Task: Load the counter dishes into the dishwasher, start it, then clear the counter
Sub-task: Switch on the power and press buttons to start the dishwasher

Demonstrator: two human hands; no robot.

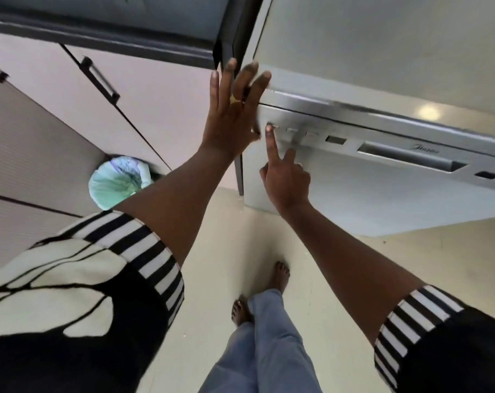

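The dishwasher (354, 199) door looks closed, so the step in hand is probably starting it. The right hand (286, 180) has its index finger straight, tip on the leftmost button (273, 126) of the panel row; its other fingers are curled and grip nothing. The left hand (229, 117) lies flat, fingers spread, against the machine's top left corner, holding nothing. A good press is likely one firm, square push, keeping clear of the next button just right of the fingertip. Button markings are blurred, and the small display (335, 139) further right is unreadable. The dishes are hidden. The table (104, 38) beyond the left fingers shows only its dark edge.
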